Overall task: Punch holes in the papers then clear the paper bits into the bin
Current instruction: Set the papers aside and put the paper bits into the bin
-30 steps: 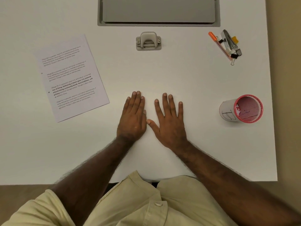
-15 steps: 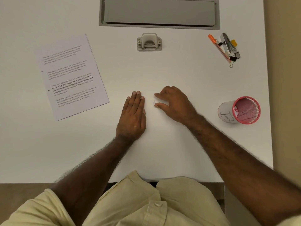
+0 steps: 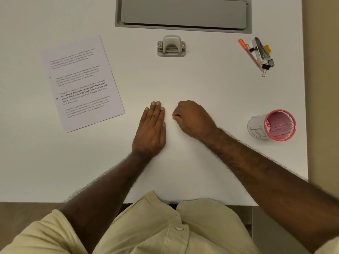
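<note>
My right hand [image 3: 194, 118] pinches at bits too small to confirm; left hand [image 3: 151, 129] flat, released. Risk: bits dropping short of the bin [image 3: 275, 125], well right.

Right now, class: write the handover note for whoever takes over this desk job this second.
Left hand: flat on the table, empty.
Right hand: fingers curled, pinching at the table beside the left; what it holds is too small to see.
Papers: stacked at left, holes punched along one edge.
Hole punch: at the back, untouched.
Bin: pink mesh cup at right, lying on its side.
Left: gather the bits into the bin.
</note>
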